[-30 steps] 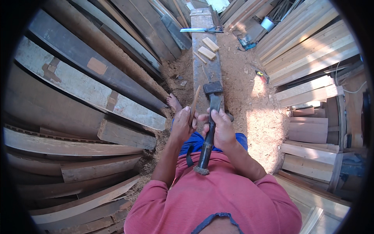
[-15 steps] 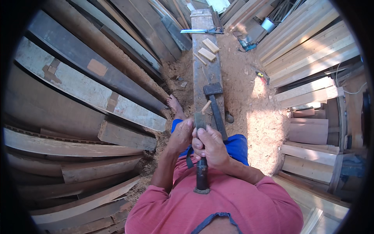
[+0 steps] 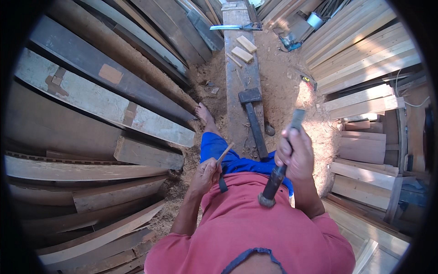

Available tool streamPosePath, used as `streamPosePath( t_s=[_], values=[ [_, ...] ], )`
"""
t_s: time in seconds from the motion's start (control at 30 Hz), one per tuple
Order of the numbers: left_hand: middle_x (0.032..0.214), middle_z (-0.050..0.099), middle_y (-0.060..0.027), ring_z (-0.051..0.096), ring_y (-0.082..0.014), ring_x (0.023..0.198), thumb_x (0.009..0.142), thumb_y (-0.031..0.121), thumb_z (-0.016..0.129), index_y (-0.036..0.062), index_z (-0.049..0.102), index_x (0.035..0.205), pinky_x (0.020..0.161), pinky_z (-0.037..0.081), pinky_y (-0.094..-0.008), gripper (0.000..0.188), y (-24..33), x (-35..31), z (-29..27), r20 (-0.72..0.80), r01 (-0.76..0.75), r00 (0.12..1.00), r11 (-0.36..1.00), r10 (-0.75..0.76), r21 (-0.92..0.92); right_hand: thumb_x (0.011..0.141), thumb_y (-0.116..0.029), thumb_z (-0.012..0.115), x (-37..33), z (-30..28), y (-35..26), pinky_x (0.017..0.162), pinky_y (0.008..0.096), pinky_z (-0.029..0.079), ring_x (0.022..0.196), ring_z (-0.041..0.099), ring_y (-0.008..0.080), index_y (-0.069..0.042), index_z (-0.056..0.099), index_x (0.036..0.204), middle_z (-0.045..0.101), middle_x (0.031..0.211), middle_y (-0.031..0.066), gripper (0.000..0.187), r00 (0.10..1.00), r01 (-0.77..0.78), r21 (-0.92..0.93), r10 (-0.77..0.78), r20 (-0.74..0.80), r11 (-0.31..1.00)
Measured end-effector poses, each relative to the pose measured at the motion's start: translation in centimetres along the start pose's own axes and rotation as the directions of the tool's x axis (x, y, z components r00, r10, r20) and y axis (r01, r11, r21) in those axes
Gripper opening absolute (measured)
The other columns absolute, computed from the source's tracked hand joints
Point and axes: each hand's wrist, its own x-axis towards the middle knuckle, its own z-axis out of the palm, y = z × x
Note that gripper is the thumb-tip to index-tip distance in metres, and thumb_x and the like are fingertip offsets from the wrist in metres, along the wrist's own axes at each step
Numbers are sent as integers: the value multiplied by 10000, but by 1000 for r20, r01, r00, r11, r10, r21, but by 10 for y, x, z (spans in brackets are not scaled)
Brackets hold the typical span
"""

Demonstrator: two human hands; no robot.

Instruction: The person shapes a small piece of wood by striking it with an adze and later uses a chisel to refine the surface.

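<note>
Between the closed fingers of my left hand (image 3: 206, 173) is a thin wooden stick (image 3: 225, 154), its tip pointing up and away over my lap. My right hand (image 3: 297, 153) is wrapped round a chisel (image 3: 274, 181), lifted off to the right. The chisel's dark handle with its frayed butt points toward my body, and its flat metal blade points away. Just beyond my lap a dark mallet (image 3: 253, 119) lies on the narrow wooden bench (image 3: 234, 107), handle toward me. Farther along the bench lie two small pale wood blocks (image 3: 242, 54) and a thin strip (image 3: 234, 60).
A handsaw (image 3: 236, 27) lies across the bench's far end. Long boards (image 3: 102, 98) are stacked at left, more planks (image 3: 360, 59) at right. Shavings cover the floor. On it at right lie a teal power tool (image 3: 290, 42) and a small red-and-yellow object (image 3: 309, 82).
My hands, together on the chisel before, are now apart. The chisel has swung right in my right hand. My left hand has drawn back toward me with the stick.
</note>
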Motion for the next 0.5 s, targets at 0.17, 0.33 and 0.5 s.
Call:
streamPosePath(
  t_s=[0.17, 0.33, 0.5],
  values=[
    [652, 478, 48, 419, -30, 562, 1033, 280, 475, 76, 540, 886, 493, 325, -204, 259, 15, 57, 25, -117, -164, 980, 986, 159, -30, 928, -156, 647, 47, 11, 45, 469, 214, 381, 517, 462, 37, -52, 573, 975, 563, 714, -4, 135, 998, 48, -460, -21, 63, 886],
    [679, 462, 59, 393, -24, 575, 1038, 259, 467, 54, 568, 964, 508, 323, -190, 240, 31, 71, 33, -63, -328, 936, 922, 347, 204, 901, -122, 663, 58, 5, 42, 683, 276, 463, 777, 537, 102, 8, 598, 1150, 633, 874, 59, 289, 976, 213, -607, -147, 158, 766],
    [622, 434, 31, 364, -52, 497, 1051, 410, 375, 43, 589, 1013, 448, 297, -211, 426, 21, 66, 27, 110, 7, 994, 997, 1, -74, 915, -104, 627, 62, -8, 42, 679, 259, 443, 758, 506, 87, 3, 602, 1100, 613, 891, 53, 215, 984, 155, -590, -74, 160, 792]
  ],
)
